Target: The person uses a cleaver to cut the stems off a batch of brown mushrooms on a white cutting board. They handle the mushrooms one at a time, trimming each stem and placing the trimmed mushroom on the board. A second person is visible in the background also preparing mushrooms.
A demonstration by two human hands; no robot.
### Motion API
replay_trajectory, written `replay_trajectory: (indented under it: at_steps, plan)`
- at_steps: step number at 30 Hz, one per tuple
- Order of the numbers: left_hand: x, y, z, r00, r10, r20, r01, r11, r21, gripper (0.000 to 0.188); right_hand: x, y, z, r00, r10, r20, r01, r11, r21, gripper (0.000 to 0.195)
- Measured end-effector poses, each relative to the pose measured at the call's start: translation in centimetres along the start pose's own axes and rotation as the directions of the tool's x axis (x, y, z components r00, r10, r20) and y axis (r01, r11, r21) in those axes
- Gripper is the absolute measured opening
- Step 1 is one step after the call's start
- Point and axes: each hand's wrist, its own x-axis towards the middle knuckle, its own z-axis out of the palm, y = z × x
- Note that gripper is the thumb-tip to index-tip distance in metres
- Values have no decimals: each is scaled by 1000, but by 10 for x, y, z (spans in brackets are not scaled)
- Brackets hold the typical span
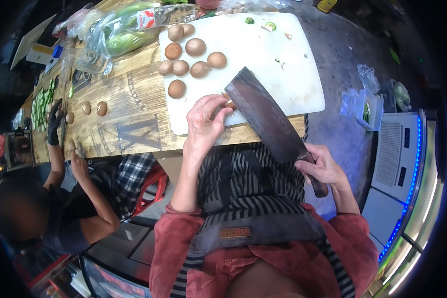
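My left hand (207,118) grips a brown mushroom (231,105) near the front edge of the white cutting board (253,48). Beside that mushroom, and overlapping it in this view, lies the tip end of a cleaver's broad dark blade (268,115). My right hand (322,165) holds the cleaver by its handle. Whether the blade touches the mushroom I cannot tell. Several whole brown mushrooms (196,47) rest cap up on the left part of the board. Small green vegetable pieces (270,26) and trimmings lie towards its far side.
At the left a co-worker, one hand gloved in black (55,123), handles mushrooms; two mushrooms on the wooden table (134,119) stand nearby, one with a cross cut (102,108). Bagged green vegetables (126,41) and a clear plastic bottle (85,59) lie at the back left. Sliced green vegetable (43,106) lies far left.
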Motion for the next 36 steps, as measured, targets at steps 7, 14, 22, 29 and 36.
replay_trajectory:
  at_steps: [7, 14, 22, 29, 36]
  plan:
    - [0, 3, -1, 1000, -21, -10, 21, 1000, -14, 20, 19, 16, -5, 999, -25, 26, 21, 986, 166, 29]
    - [0, 3, -2, 1000, -21, 3, 21, 999, 26, 21, 6, 42, -16, 997, 9, 72, -30, 957, 289, 18]
    - [5, 5, -10, 995, 39, -90, -20, 978, 206, 24, -8, 42, -20, 996, -59, -69, 81, 927, 366, 21]
    - [22, 9, 3, 988, -5, 154, 5, 1000, -3, 14, -8, 43, -24, 991, -81, -111, 113, 939, 325, 25]
    - [31, -6, -7, 996, 2, 93, -14, 992, 127, 12, -8, 45, -19, 985, -112, -132, 148, 939, 310, 27]
